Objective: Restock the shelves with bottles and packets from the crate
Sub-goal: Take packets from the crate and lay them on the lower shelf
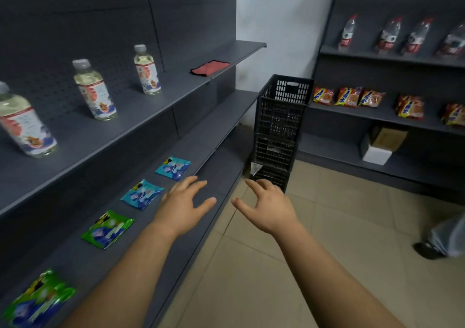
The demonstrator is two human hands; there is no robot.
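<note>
Beside the packet shelf [206, 156], I am reaching my left hand [185, 205] and right hand [268, 210], fingers spread and empty, toward the stacked black crate [284, 101] ahead, probably light, rigid, best gripped by its rim.

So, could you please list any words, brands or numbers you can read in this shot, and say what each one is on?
No text here can be read with confidence.
Bottles on the left upper shelf: printed labels, too blurred.
Blue and green packets on the lower shelf: print illegible.
Red and yellow snack packets at right: large yellow characters, too blurred.
Clear bottles at top right: red labels, unreadable.
Black crate: no lettering visible.
</note>
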